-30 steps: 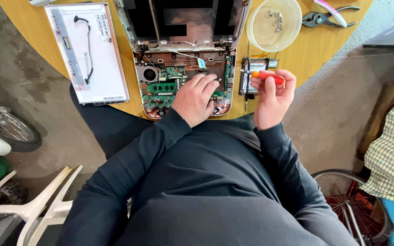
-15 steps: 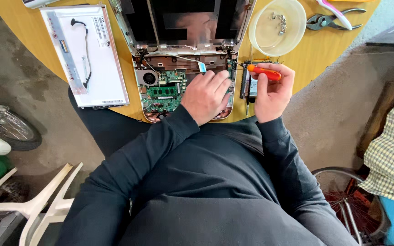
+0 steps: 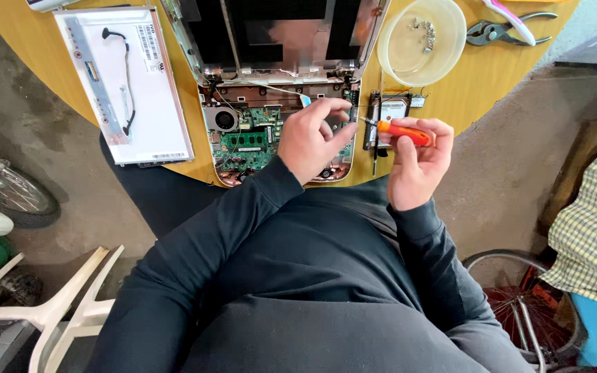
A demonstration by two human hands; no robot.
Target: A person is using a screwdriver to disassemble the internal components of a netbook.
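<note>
orange screwdriver brought to the opened laptop

the fingers (image 3: pixel 329 110) of the left hand (image 3: pixel 309 141) are curled and pinched together just above the right side of the bare motherboard (image 3: pixel 247 138); whether they grip a small part cannot be told. the right hand (image 3: pixel 416 162) is clenched around an orange screwdriver (image 3: pixel 402 131), held level with its tip pointing left toward the left fingertips, close to them. the opened laptop (image 3: pixel 271 90) lies at the near edge of the round wooden surface (image 3: pixel 354 176), its keyboard deck off, fan (image 3: pixel 224 119) and green memory board exposed.

the step in hand looks like work on a screw or small fitting at the board's right edge. the next move would call for seating the tip squarely while the left fingers steady the spot.

just right of the laptop lies a hard drive (image 3: pixel 392 110), directly under the screwdriver, crowding that side. further out are a shallow dish of screws (image 3: pixel 423 38), a pair of pliers (image 3: pixel 502 29), and to the left a detached screen panel (image 3: pixel 126 83) with a cable on it. a white plastic chair (image 3: pixel 57 307) and a bicycle wheel (image 3: pixel 519 304) stand on the floor.
</note>
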